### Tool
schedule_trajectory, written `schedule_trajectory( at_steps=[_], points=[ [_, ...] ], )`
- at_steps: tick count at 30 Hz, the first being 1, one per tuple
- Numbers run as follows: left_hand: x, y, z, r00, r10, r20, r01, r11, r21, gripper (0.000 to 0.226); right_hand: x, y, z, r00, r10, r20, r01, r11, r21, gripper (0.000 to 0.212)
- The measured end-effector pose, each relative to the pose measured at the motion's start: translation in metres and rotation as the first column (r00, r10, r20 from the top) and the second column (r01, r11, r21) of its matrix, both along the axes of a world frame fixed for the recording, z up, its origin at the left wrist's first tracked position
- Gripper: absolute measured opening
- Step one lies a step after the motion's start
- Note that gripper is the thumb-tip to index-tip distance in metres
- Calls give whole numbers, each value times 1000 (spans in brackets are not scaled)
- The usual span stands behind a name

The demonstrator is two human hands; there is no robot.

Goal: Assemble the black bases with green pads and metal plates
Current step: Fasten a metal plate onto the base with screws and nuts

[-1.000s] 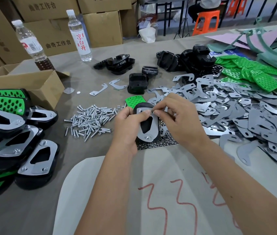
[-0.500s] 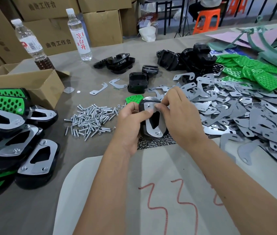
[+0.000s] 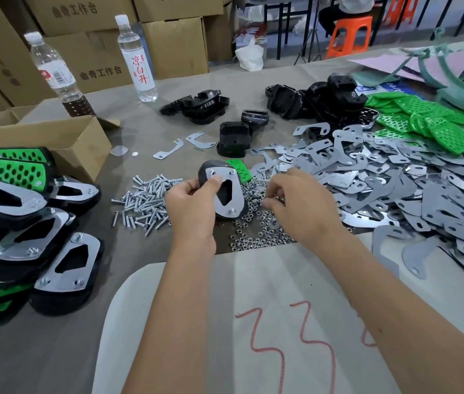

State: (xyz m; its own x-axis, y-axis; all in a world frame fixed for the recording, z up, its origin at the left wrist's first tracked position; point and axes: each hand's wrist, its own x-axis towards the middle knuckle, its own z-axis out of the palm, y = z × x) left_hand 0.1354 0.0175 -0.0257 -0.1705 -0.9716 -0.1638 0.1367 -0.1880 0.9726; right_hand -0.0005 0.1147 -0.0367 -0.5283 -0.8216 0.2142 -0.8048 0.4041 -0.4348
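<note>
Two bare hands work above a table. The left hand (image 3: pixel 193 206) grips a black base (image 3: pixel 226 191) tilted upright, thumb pressing its metal plate (image 3: pixel 225 190), a green pad (image 3: pixel 239 169) just behind. The right hand (image 3: pixel 301 206) dips curled fingertips into a pile of small nuts (image 3: pixel 256 234); whether it has pinched one cannot be told. Risks: the unfastened plate could shift off its screws, or a nut could drop back into the pile.
</note>
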Motion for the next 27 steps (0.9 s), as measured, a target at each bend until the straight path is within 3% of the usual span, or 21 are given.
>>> schedule_trajectory(
  at_steps=[3, 7, 12, 15, 17, 20, 24, 27],
  points=[
    [1, 0, 2, 1000, -21, -6, 21, 1000, 14, 34, 1, -2, 0, 1000, -9, 9, 9, 1000, -12, 14],
    [0, 4, 3, 994, -104, 34, 103, 994, 29, 24, -3, 1, -1, 991, 14, 136, 22, 966, -258, 13],
    [-1, 8, 4, 991, -134, 5, 134, 989, 60, 23, 0, -2, -1, 996, 73, 57, -70, 996, -51, 4],
    [1, 5, 4, 993, -114, 9, 113, 991, 74, 11, 3, -3, -1, 997, 69, 44, -68, 997, -26, 9],
    [1, 3, 4, 992, -122, 11, 121, 990, 72, 18, 2, -3, -3, 998, 54, 38, -52, 997, -54, 12],
    [1, 5, 5, 985, -175, 1, 175, 984, 45, 34, -2, -2, -5, 993, 42, 106, -15, 969, -246, 11],
    [0, 7, 3, 975, -215, 51, 218, 975, -51, 23, -2, 4, -3, 963, 93, 252, 56, 847, -529, 13],
    [-3, 10, 0, 956, -262, 135, 282, 944, -170, 23, 1, 8, -2, 957, 194, 215, -26, 797, -603, 10]
  ],
)
